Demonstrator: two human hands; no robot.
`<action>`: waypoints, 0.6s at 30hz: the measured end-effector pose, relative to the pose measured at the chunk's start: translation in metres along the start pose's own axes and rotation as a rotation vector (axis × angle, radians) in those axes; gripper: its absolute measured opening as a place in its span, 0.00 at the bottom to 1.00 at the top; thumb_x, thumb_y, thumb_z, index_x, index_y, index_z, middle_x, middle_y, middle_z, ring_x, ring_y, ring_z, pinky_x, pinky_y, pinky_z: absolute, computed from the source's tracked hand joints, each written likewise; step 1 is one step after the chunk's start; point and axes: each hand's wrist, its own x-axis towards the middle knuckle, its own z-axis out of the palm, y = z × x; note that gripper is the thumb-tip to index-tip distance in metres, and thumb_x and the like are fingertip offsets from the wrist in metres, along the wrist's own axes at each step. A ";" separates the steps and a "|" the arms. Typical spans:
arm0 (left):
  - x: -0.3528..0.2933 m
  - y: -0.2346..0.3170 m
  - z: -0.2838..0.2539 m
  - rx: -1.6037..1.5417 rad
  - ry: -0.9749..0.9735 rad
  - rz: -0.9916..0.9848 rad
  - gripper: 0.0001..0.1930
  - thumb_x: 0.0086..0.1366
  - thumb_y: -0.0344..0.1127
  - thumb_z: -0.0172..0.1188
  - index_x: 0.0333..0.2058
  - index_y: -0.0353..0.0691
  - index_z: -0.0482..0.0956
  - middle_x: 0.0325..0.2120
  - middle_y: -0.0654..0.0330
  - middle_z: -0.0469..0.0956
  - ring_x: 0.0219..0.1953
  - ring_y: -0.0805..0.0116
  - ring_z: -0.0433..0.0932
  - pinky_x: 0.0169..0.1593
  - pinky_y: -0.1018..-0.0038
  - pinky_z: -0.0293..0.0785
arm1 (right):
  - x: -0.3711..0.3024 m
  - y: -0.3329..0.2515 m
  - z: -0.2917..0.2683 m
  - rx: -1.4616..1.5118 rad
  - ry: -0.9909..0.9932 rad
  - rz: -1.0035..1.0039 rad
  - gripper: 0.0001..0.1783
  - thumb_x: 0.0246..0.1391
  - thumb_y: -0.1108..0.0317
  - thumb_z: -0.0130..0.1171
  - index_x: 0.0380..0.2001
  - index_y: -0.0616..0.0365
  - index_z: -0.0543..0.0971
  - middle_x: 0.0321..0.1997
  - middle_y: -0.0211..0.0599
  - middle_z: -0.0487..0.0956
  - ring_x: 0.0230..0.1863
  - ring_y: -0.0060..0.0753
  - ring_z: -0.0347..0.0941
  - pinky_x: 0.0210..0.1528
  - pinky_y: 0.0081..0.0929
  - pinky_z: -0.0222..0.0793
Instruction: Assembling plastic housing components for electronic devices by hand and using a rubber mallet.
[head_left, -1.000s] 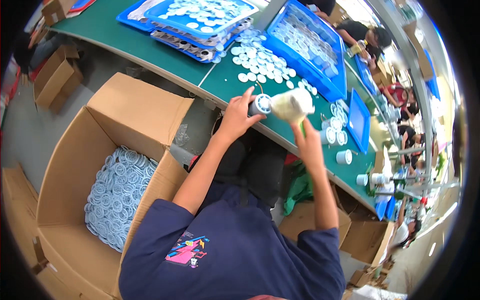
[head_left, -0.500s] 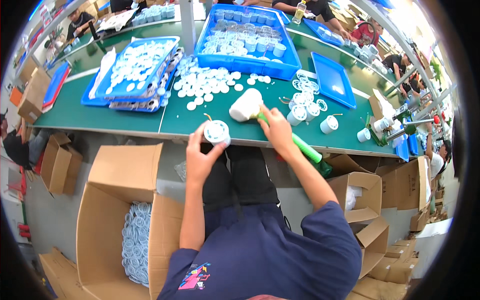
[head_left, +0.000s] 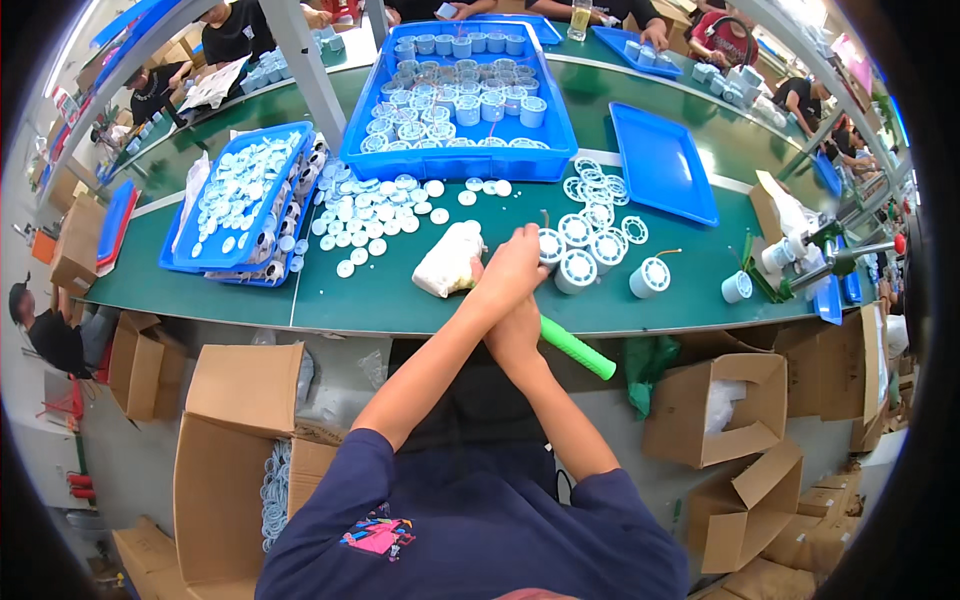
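Note:
My left hand (head_left: 512, 270) reaches across to the right, over my right wrist. Its fingers are closed at the side of a small light-blue round housing (head_left: 549, 247) with a slotted white top and a short wire, at the left edge of a group of like housings (head_left: 577, 270). Under it, my right hand (head_left: 513, 325) is closed round a mallet with a green handle (head_left: 577, 348); part of the grip is hidden by the left arm. The mallet's head, wrapped in white (head_left: 450, 260), lies over the table to the left. Two single housings (head_left: 650, 278) stand farther right.
A large blue bin (head_left: 460, 165) of housings stands behind loose white discs (head_left: 360, 225). Stacked blue trays (head_left: 215, 262) are at left, a bare blue tray (head_left: 665, 165) at right, beside slotted rings (head_left: 597, 185). A metal fixture (head_left: 835, 262) stands far right; cartons (head_left: 215, 480) sit below. Other people work across the table.
My left hand has carried the housing from the table's front edge rightward to the group. My right hand and the mallet have moved a little left, and the arms now cross. The view has shifted.

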 end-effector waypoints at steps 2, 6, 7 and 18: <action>0.000 0.003 -0.003 0.047 -0.002 0.063 0.38 0.58 0.36 0.73 0.64 0.28 0.66 0.56 0.36 0.75 0.59 0.38 0.75 0.62 0.54 0.72 | 0.008 -0.001 -0.006 -0.092 0.005 -0.106 0.24 0.55 0.66 0.63 0.55 0.59 0.78 0.55 0.49 0.81 0.57 0.56 0.76 0.57 0.48 0.70; 0.001 0.010 -0.041 0.033 0.081 0.142 0.28 0.62 0.46 0.69 0.56 0.36 0.78 0.51 0.43 0.80 0.54 0.44 0.80 0.57 0.56 0.77 | 0.003 0.002 -0.008 -0.126 -0.116 -0.027 0.28 0.52 0.66 0.68 0.59 0.54 0.78 0.47 0.43 0.80 0.46 0.48 0.77 0.46 0.42 0.72; 0.011 0.003 -0.053 0.040 0.219 0.221 0.25 0.63 0.45 0.69 0.54 0.37 0.80 0.49 0.46 0.82 0.53 0.45 0.80 0.56 0.57 0.77 | 0.005 0.001 -0.009 -0.124 -0.063 -0.054 0.29 0.53 0.67 0.67 0.61 0.53 0.78 0.45 0.42 0.79 0.43 0.46 0.77 0.43 0.40 0.72; 0.172 -0.133 -0.170 0.602 0.254 -0.127 0.43 0.55 0.58 0.75 0.65 0.41 0.74 0.56 0.40 0.76 0.59 0.42 0.76 0.63 0.56 0.73 | 0.007 -0.005 -0.012 -0.072 -0.071 -0.023 0.30 0.54 0.64 0.69 0.62 0.49 0.79 0.43 0.37 0.80 0.40 0.42 0.78 0.41 0.40 0.74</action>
